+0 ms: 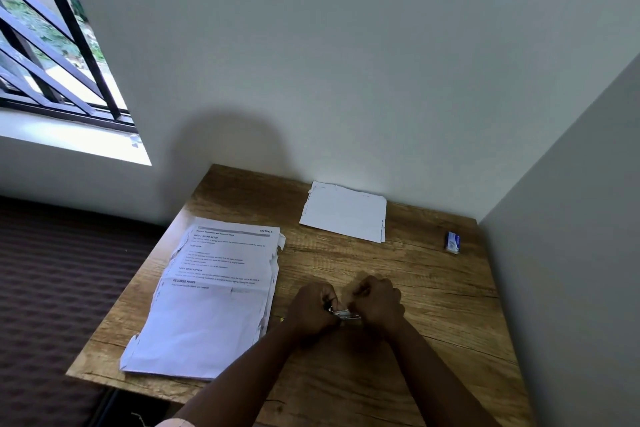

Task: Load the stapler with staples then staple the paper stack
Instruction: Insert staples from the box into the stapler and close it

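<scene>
Stapler [343, 314], near centre of bench [433, 305]: held in both grips, left hand [311, 310] and right hand [377, 302] closed on it, loading apparently underway; paper stack [214, 295] at left, seemingly unstapled.

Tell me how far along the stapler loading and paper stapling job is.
Nothing looks finished. In hand: left hand and right hand close together on the small metal stapler, apparently loading. The small blue-and-white staple box sits far right. Left: stapling the printed white paper stack, lying untouched beside the hands.
</scene>
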Tool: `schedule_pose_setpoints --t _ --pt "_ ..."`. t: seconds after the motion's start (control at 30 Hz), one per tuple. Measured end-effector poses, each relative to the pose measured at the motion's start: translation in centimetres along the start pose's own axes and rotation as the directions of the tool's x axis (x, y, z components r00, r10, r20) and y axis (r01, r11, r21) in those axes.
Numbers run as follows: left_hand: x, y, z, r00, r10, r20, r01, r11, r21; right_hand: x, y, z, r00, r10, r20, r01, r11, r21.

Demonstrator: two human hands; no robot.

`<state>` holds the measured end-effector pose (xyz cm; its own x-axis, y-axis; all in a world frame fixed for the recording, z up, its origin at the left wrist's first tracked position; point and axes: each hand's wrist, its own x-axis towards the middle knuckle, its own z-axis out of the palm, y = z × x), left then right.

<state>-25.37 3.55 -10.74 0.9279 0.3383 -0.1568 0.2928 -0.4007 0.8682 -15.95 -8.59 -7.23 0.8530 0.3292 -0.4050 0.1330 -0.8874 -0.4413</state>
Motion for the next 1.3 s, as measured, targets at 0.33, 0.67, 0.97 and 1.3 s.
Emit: schedule_pose_setpoints --t 0.33,0.67,0.97,1.3 --pt "0.0 0.3 0.1 0.999 -0.032 -0.011 0.033 0.999 0.042 0.6 1.7 -1.8 0.995 -0.033 0.097 0.013 0.979 0.203" --pt "1.3 1.9 0.5 0.991 -0.007 0.132 -0.047 0.914 0.404 0.6 3.0 -2.4 0.991 -0.097 0.094 0.066 0.956 0.285" --pt "1.5 1.6 2.5 0.994 -0.101 0.037 0.072 0.877 0.475 0.7 4.4 -1.9 0.988 -0.146 0.055 0.121 0.937 0.327" --pt "1.4 2.6 3.3 0.986 -0.167 -0.003 0.14 0.818 0.557 0.9 5.9 -2.2 0.962 -0.262 0.082 0.23 0.933 0.276"
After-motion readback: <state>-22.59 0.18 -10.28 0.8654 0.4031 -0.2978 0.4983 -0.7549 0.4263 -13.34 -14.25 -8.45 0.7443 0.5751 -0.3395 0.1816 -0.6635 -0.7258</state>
